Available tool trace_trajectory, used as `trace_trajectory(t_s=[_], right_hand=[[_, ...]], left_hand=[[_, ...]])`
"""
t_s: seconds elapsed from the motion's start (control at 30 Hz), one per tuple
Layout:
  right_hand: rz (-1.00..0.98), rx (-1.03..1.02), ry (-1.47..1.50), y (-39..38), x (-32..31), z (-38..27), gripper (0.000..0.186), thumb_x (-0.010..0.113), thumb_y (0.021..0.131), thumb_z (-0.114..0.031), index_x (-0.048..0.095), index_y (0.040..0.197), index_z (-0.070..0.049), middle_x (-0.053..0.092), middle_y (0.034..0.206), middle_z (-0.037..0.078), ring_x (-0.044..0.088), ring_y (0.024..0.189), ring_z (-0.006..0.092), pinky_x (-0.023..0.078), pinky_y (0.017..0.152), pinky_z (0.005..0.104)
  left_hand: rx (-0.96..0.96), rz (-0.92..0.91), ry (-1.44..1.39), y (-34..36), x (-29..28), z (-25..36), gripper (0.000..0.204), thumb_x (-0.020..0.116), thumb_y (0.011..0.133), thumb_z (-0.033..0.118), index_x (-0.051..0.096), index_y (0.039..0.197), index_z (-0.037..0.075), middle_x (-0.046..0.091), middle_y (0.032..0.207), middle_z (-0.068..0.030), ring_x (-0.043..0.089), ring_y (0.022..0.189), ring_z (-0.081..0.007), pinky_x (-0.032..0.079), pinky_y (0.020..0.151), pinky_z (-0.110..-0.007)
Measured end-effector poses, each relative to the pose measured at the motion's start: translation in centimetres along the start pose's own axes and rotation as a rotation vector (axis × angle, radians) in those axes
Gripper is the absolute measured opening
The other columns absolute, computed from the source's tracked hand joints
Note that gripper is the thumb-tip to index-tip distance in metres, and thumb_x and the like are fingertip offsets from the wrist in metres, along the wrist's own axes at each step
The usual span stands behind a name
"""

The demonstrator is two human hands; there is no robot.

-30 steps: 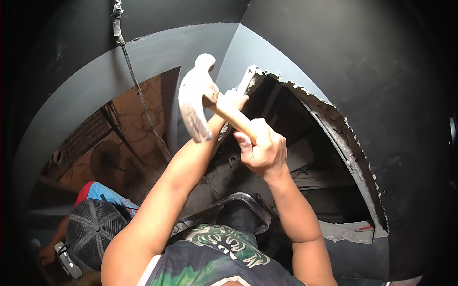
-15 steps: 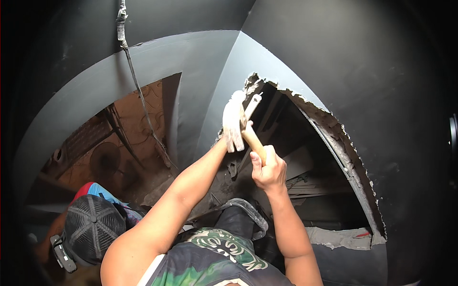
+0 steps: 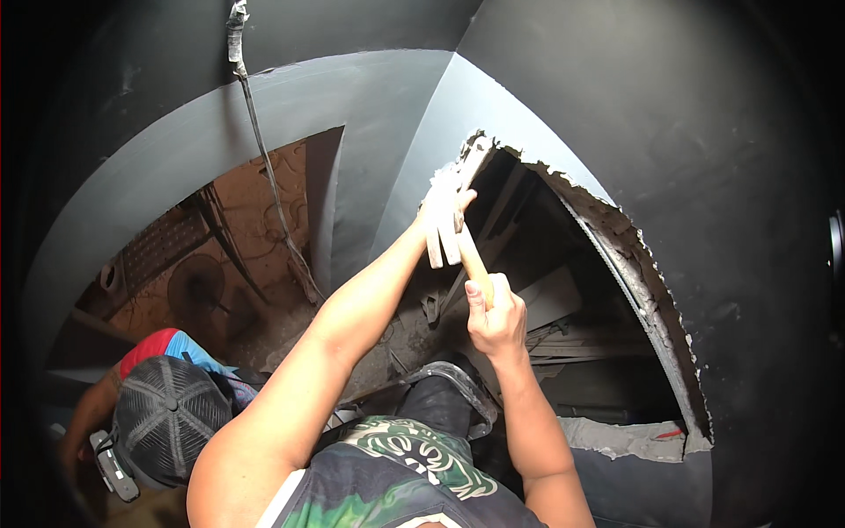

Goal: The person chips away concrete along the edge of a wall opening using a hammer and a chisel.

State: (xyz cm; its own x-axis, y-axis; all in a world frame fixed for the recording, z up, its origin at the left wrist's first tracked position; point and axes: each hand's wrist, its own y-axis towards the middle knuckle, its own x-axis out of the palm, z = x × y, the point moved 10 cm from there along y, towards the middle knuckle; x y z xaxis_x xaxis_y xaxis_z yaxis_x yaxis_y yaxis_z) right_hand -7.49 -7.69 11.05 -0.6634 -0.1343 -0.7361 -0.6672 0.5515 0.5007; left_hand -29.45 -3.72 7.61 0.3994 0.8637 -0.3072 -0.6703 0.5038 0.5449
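My right hand (image 3: 498, 319) is closed round the wooden handle of a claw hammer (image 3: 473, 257). Its whitish, dusty head and two claw prongs lie in front of my left hand (image 3: 426, 216) and partly hide it. Of the left hand, a finger shows past the hammer head, curled by a pale narrow bar (image 3: 473, 164). That bar points up to the ragged top corner of an opening cut in a grey panel (image 3: 469, 99). Glare blurs the bar's lower end and the grip on it.
Broken plaster edge (image 3: 647, 255) and a metal strip run down the opening's right side. At lower left a person in a black mesh cap (image 3: 173, 414) is close by. A taped cable (image 3: 267, 163) hangs at left, before a fan (image 3: 195, 289). Boards (image 3: 585, 343) lie inside the opening.
The pale bar now reaches higher, up to the ragged corner. The hammer head has shifted slightly right, with its handle more upright. The other person's arm shows more.
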Motion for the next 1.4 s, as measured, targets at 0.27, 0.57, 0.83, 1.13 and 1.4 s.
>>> trace_trajectory(t_s=[0.27,0.57,0.83,1.13,1.4], right_hand=[[0.190,-0.604,0.250,2.0,-2.3,-10.8,0.039,0.070,0.091,-0.037,0.059,0.091,0.001,0.061,0.073,0.014,0.063,0.056,0.0349,0.052,0.051,0.0405],[0.038,0.071,-0.203,6.3,0.8,2.5,0.042,0.055,0.101,-0.040,0.055,0.085,-0.002,0.064,0.065,0.025,0.065,0.064,0.0469,0.052,0.059,0.0551],[0.125,-0.571,0.051,2.5,-2.3,-9.1,0.040,0.068,0.092,-0.042,0.061,0.095,-0.002,0.064,0.079,0.014,0.066,0.061,0.0360,0.053,0.052,0.0417],[0.011,-0.107,-0.143,8.1,-0.1,-3.5,0.028,0.063,0.096,-0.030,0.055,0.086,-0.005,0.065,0.067,0.020,0.066,0.063,0.0435,0.054,0.056,0.0509],[0.102,-0.654,0.020,4.0,-2.2,-10.1,0.043,0.064,0.094,-0.046,0.058,0.088,-0.004,0.063,0.072,0.015,0.066,0.062,0.0373,0.053,0.051,0.0432]], left_hand=[[0.242,-0.098,0.298,1.1,1.8,-7.0,0.014,0.074,0.085,0.021,0.068,0.079,0.010,0.062,0.078,-0.0101,0.061,0.069,-0.0229,0.050,0.066,-0.034],[0.132,0.022,0.264,2.7,-1.6,-7.9,0.043,0.062,0.092,0.032,0.064,0.118,-0.003,0.069,0.105,-0.0275,0.068,0.096,-0.0389,0.053,0.084,-0.044],[-0.091,-0.059,-0.161,2.2,2.3,-6.4,0.031,0.064,0.087,0.024,0.067,0.105,-0.002,0.070,0.099,-0.0232,0.067,0.099,-0.0407,0.054,0.086,-0.046],[0.036,-0.119,0.101,4.9,0.8,-7.0,0.037,0.067,0.085,0.014,0.057,0.117,-0.001,0.066,0.093,-0.0221,0.065,0.086,-0.0299,0.052,0.076,-0.041],[-0.171,-0.318,0.112,2.7,2.7,-11.3,0.044,0.071,0.088,0.027,0.062,0.121,-0.001,0.070,0.112,-0.0207,0.068,0.104,-0.0315,0.054,0.088,-0.038]])
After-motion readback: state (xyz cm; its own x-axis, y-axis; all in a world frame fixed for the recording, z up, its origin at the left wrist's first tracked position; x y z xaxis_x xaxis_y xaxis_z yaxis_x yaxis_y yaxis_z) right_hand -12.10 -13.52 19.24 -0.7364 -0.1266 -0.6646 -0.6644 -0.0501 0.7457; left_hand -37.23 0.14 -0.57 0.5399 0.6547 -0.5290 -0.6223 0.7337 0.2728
